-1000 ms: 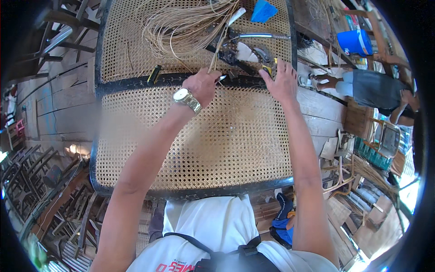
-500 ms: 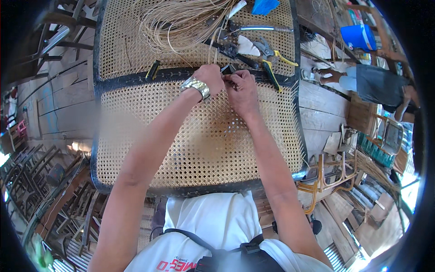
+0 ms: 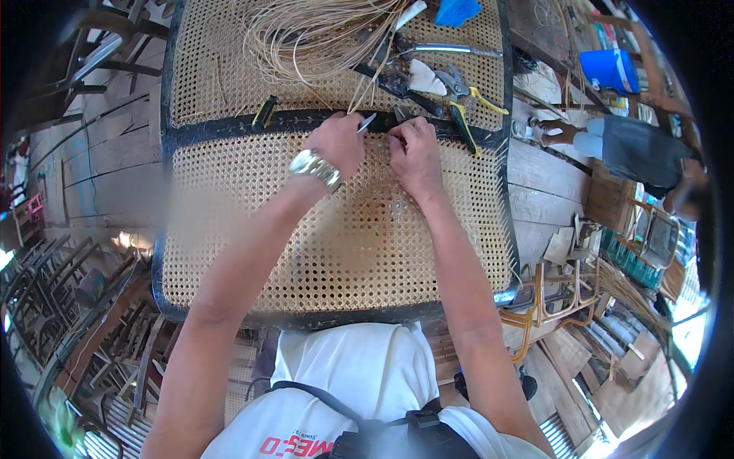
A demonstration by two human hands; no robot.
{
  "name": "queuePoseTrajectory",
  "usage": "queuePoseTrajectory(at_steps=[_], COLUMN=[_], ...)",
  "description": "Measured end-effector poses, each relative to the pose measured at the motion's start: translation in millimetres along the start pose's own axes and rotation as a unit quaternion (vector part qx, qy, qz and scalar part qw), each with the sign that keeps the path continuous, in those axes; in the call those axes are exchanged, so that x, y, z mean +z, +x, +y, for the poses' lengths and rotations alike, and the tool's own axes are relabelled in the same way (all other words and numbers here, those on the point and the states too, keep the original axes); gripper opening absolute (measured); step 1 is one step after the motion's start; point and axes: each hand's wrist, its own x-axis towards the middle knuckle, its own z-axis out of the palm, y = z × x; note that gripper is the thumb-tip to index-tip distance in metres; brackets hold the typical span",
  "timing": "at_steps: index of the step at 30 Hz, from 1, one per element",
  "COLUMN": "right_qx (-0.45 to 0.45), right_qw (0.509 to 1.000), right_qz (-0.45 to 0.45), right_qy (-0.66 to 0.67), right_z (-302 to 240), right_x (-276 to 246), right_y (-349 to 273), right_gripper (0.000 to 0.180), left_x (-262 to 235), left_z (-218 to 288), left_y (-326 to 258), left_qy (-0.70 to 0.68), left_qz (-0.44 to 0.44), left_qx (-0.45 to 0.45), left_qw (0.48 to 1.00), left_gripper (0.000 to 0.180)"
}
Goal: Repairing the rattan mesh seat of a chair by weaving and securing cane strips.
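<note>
My left hand (image 3: 336,149), with a gold-coloured watch on the wrist, is closed over the dark crossbar (image 3: 294,121) of a woven cane panel (image 3: 329,229). Out of its fingers sticks a small pointed metal blade (image 3: 367,122); its handle is hidden in the palm. Just to the right, my right hand (image 3: 415,157) has thumb and fingers pinched together at the crossbar's near edge, and what they hold, if anything, cannot be made out. Beyond my left hand, loose cane strands (image 3: 361,96) run toward a coil of cane (image 3: 306,42).
Pruning shears (image 3: 456,88) with yellow-green handles lie beyond my right hand, beside a white wedge (image 3: 426,78) and a metal rod (image 3: 443,48). A yellow-black tool (image 3: 264,112) rests on the crossbar. Chair frames (image 3: 547,306) stand around; another person (image 3: 642,149) is at the right.
My hands have drawn apart. The left moved slightly left and down, and the pointed blade now shows beyond its fingers. My right hand stays near the crossbar.
</note>
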Motion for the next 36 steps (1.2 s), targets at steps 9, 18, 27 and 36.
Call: queuePoseTrajectory(at_steps=[9,18,27,36], right_qx=[-0.001,0.024,-0.007,0.177], right_qw=[0.989,0.980,0.958,0.983], right_qz=[-0.072,-0.127,-0.107,-0.024], right_qy=[-0.132,-0.152,-0.265,-0.034], right_z=[-23.0,-27.0,-35.9,-26.5], right_x=[-4.6,-0.8,10.6,4.5], right_y=[9.9,15.1,21.1,13.5], right_gripper=[0.013,0.020,0.017,0.016], left_x=[-73.2,-128.3,-118.3,-120.0], left_z=[-82.7,-162.0,-198.9,-198.7], left_y=[-90.9,-140.5,-159.6,-158.2], left_qy=[0.031,0.075,0.133,0.073], left_qz=[0.111,0.182,0.218,0.196], left_qx=[0.049,-0.083,-0.108,-0.168], left_qw=[0.992,0.977,0.961,0.963], left_gripper=[0.020,0.030,0.029,0.037])
